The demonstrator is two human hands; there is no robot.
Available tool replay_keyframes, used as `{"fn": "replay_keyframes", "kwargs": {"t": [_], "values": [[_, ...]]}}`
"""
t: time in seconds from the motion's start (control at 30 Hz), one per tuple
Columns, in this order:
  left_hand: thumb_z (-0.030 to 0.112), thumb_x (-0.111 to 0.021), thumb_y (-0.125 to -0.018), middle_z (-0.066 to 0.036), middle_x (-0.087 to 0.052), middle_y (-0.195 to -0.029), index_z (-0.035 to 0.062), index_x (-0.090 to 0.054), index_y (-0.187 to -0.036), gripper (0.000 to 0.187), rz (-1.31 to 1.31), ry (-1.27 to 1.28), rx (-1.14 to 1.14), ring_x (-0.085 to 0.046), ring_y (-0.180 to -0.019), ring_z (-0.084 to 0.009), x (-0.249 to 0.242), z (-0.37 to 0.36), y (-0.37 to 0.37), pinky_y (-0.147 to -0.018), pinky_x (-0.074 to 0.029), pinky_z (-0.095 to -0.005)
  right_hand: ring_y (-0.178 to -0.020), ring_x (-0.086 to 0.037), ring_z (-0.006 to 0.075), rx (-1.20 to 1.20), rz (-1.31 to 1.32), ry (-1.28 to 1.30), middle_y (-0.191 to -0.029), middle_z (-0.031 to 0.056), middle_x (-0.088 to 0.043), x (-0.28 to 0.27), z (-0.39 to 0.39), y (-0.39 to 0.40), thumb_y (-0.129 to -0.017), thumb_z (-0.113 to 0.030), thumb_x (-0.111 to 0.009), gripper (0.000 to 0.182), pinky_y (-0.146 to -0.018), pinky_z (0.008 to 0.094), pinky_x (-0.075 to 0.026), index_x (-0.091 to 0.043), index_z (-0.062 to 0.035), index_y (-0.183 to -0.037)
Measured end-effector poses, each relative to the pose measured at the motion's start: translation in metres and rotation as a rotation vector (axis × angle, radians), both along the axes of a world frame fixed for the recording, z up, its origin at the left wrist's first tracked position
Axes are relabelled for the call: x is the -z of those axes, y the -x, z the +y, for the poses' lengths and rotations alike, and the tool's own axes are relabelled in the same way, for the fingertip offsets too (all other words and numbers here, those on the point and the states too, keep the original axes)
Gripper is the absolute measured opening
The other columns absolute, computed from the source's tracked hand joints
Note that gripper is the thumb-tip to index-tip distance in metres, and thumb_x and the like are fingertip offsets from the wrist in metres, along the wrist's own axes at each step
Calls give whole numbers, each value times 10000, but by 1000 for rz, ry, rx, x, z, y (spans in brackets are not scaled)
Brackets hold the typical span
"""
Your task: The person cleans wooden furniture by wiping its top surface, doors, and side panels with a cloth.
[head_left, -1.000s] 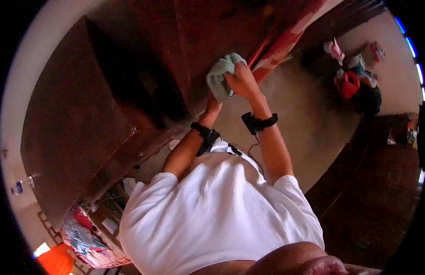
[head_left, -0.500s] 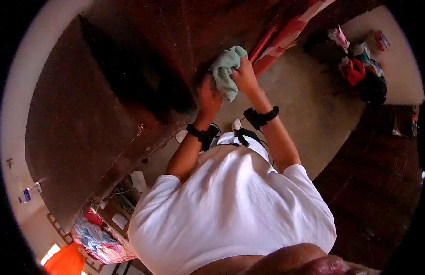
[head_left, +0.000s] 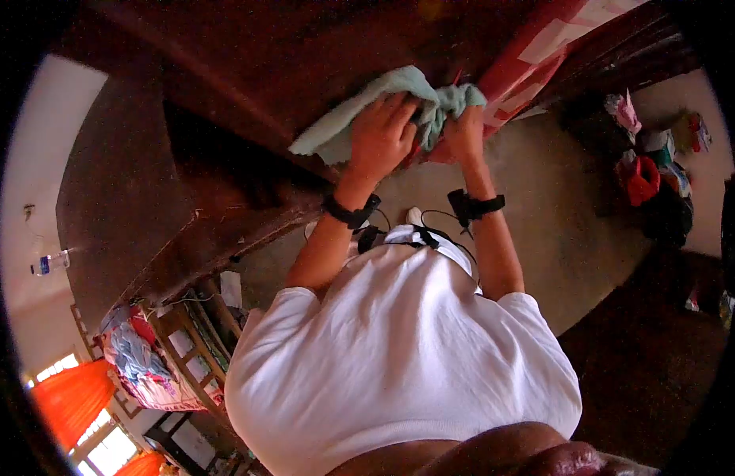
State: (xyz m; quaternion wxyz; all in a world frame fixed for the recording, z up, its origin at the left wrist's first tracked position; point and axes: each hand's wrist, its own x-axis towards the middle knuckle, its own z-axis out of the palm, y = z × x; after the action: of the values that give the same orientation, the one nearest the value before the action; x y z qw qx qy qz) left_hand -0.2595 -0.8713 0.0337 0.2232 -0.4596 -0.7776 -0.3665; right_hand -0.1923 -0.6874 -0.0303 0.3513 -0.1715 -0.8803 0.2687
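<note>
A pale green cloth (head_left: 336,120) lies stretched against a dark reddish-brown wooden surface (head_left: 304,55). My left hand (head_left: 381,136) is over the middle of the cloth, its fingers bent around the fabric. Beside it on the right, my right hand (head_left: 465,133) grips the bunched end of the cloth. One flap extends leftward past my left hand. A black strap with a cable is on each of my wrists. Close to my right hand runs a red edge with pale patches (head_left: 534,59).
At left is a dark open recess (head_left: 225,151) below the wooden surface. Bags and a red item (head_left: 643,181) are piled on the floor at right. A bed with bunched bedding (head_left: 141,357) stands lower left, near orange curtains (head_left: 74,397).
The cloth was bunched between my hands; now it is spread out to the left along the wood. Both hands have moved right, and the view has shifted.
</note>
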Motion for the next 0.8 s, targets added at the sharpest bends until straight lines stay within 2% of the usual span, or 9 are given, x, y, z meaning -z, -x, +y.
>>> {"fn": "replay_keyframes", "kwargs": {"t": [0.07,0.17,0.27,0.33,0.4,0.5,0.67,0.73,0.8], "values": [[143,-632,-822,-158,-579,-1227,99,-587,-1190,374,-37,111,47,-542,-1108,-395,24,26,-7,-939,-459,-471,-1012,-466,480,-93,-139,168,-1080,269,-525,26,14,-3,-721,-47,-624,461,-824,532,-422,-481,43,-1150],[130,-606,-827,-156,-567,-1240,89,-582,-1196,372,-61,152,34,-525,-1144,-384,37,45,-9,-975,-451,-438,-1006,-464,484,-234,-121,149,-1049,278,-523,42,29,-4,-712,-78,-659,473,-855,530,-413,-492,47,-1136],[139,-618,-806,-159,-544,-1244,100,-573,-1188,387,-42,214,6,-504,-1155,-377,32,34,-6,-977,-427,-467,-1013,-465,476,-193,-104,130,-1062,260,-526,12,38,-9,-709,-81,-678,475,-847,530,-408,-503,30,-1136],[207,-678,-759,-167,-533,-1251,110,-572,-1167,432,93,222,-242,-490,-1163,-381,8,26,-8,-976,-367,-570,-1044,-465,464,-268,-32,170,-1100,241,-531,-9,42,-9,-712,-71,-685,494,-872,516,-398,-510,16,-1165],[257,-722,-711,-155,-541,-1241,110,-579,-1124,461,217,164,-485,-469,-1171,-395,-23,17,0,-972,-290,-641,-1084,-464,452,-199,234,58,-1165,220,-528,-54,35,-8,-710,-67,-689,517,-923,506,-380,-521,-3,-1194],[264,-737,-689,-124,-561,-1203,109,-587,-1101,465,376,-55,-614,-457,-1160,-394,-66,12,6,-998,-246,-644,-1133,-455,435,-254,299,63,-1221,184,-522,-78,44,-9,-697,-45,-671,530,-965,493,-369,-544,-54,-1211],[238,-731,-694,-79,-558,-1251,121,-600,-1100,443,412,84,-457,-473,-1152,-363,-55,28,10,-984,-291,-621,-1101,-478,425,-239,274,112,-1154,167,-552,-33,56,4,-668,0,-632,505,-944,457,-397,-571,-85,-1162],[152,-673,-752,-72,-544,-1289,113,-612,-1130,385,174,310,-173,-468,-1180,-352,-42,43,2,-1005,-343,-558,-1023,-501,439,-229,278,150,-1089,178,-559,1,58,3,-667,7,-618,447,-882,470,-421,-577,-76,-1104],[110,-640,-773,-71,-531,-1314,105,-608,-1159,387,58,278,-24,-454,-1209,-349,-22,48,1,-1028,-350,-517,-951,-511,455,-291,113,281,-1017,196,-565,17,60,0,-672,11,-598,389,-816,491,-430,-578,-60,-1054]]}}
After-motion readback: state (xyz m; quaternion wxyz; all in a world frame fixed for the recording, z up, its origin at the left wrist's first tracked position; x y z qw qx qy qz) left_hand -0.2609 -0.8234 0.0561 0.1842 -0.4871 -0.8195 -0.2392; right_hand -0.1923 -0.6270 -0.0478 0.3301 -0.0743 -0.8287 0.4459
